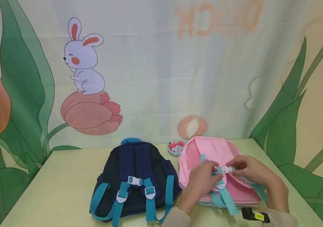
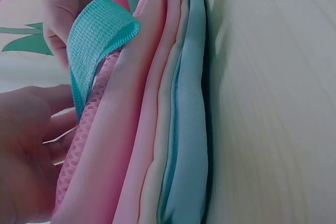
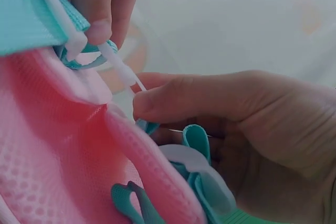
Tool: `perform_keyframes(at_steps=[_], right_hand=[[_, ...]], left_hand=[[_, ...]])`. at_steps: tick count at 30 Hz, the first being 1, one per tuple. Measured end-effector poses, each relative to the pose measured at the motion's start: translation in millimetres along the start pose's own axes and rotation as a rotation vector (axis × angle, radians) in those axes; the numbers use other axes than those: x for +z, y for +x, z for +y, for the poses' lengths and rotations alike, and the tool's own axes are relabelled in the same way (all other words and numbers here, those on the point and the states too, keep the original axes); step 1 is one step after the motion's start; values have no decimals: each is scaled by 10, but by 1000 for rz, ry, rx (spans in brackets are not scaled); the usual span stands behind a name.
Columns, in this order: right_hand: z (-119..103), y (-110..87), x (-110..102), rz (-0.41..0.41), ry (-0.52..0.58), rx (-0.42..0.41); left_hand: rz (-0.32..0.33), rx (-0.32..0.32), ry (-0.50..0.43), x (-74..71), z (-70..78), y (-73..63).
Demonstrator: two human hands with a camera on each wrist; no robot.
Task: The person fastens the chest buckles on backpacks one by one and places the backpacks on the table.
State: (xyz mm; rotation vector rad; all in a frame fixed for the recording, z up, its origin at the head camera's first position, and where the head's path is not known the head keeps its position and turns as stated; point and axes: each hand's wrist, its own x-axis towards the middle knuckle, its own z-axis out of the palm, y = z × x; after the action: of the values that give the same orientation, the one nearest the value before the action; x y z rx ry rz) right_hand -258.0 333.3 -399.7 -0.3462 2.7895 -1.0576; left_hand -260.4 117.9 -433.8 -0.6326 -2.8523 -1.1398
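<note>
A pink backpack (image 1: 188,171) with turquoise straps lies back side up on the table. Across its shoulder straps runs a chest strap with a white side-release buckle (image 1: 225,169). My left hand (image 1: 201,178) pinches the left end of this buckle and its webbing. At the other end, my right hand (image 1: 250,169) pinches the buckle between thumb and fingers. In the right wrist view the buckle (image 3: 119,66) spans the short distance between both hands' fingertips, and its halves look joined. The left wrist view shows the backpack's layered side (image 2: 136,129) and a looped turquoise strap (image 2: 97,40).
A navy backpack (image 1: 127,157) with blue straps lies to the left, its white chest buckle (image 1: 134,180) fastened. Behind the pink one sits a small patterned pouch (image 1: 175,148). The pale yellow table (image 1: 62,183) meets a printed curtain (image 1: 150,78) at the back.
</note>
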Motion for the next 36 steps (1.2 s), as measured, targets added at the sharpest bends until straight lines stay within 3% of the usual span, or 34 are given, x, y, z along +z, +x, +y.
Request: perform_keyframes(at_steps=[12, 21, 30, 36], right_hand=[[-61, -10, -23, 22, 3, -21], [-32, -20, -40, 48, -15, -22], [-67, -9, -41, 48, -26, -42], [-114, -14, -46, 60, -40, -60]], left_hand=[[53, 21, 33, -34, -36, -24], [56, 20, 37, -47, -60, -27], [71, 58, 69, -91, -42, -30], [69, 46, 41, -117, -44, -30]])
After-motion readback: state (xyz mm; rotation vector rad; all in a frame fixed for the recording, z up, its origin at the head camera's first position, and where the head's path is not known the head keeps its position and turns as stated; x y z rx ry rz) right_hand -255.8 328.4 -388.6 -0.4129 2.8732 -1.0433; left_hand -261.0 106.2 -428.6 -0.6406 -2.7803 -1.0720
